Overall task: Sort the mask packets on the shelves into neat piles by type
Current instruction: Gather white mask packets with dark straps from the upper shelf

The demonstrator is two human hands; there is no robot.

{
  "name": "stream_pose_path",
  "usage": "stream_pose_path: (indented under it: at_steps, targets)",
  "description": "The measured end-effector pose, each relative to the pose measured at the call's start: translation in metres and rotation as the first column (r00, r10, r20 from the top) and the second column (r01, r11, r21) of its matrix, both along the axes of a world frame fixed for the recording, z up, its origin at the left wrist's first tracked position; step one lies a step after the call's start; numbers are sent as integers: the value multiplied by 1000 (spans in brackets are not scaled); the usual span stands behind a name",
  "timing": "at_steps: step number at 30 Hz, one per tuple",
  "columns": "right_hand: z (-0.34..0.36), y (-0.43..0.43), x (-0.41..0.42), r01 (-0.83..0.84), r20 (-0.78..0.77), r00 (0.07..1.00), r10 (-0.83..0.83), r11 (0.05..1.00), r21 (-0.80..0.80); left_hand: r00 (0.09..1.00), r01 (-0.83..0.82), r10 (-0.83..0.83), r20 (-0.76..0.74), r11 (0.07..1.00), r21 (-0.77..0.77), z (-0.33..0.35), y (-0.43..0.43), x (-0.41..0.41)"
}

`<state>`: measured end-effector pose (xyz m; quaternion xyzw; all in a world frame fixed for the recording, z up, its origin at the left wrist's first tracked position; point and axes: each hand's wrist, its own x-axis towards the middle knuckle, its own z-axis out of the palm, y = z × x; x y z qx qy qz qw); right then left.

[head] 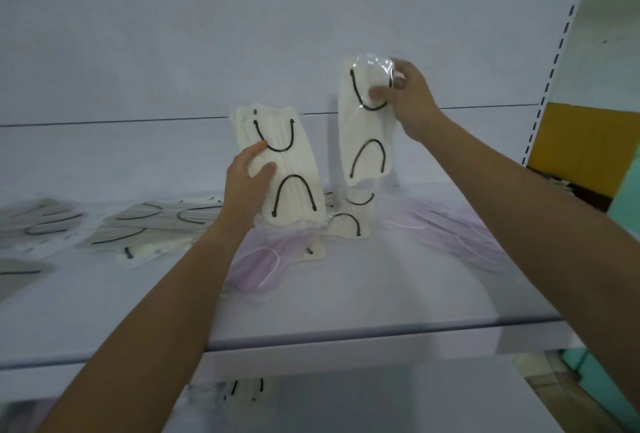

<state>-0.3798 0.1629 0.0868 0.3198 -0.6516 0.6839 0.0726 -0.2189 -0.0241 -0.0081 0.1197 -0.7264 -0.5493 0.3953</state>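
The left hand grips the left cream packet by its side. The right hand pinches the right cream packet near its top. Both are up over the middle of the smooth white shelf. They look light, floppy and slippery, so hold the edges tight. Purple packets lie on the right, grey packets on the left.

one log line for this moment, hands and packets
left hand: holds cream packet upright | right hand: pinches second cream packet by top | shelf: grey packets left, lilac packets right | state: sorting unfinished
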Motion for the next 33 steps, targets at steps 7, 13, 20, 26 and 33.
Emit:
stream_pose_path:
  at_steps: [7,13,20,26,33]
  targets:
    - [-18,-46,53,-165,225,961,159,986,8,985,168,-159,-62,966,199,12,13,12]
    - [-53,-45,42,91,107,985,-137,931,354,1000,4,-3,20,999,-36,0,0,18]
    - [-111,-23,20,171,-73,956,-285,334,927,1000,3,-3,-7,1000,-13,-6,-5,20]
    - [-114,-18,19,242,-129,966,-225,607,757,997,-35,34,63,999,23,-7,-8,20]
    - [-75,8,32,274,-87,960,-267,958,82,997,-37,35,69,999,24,-10,-7,19]
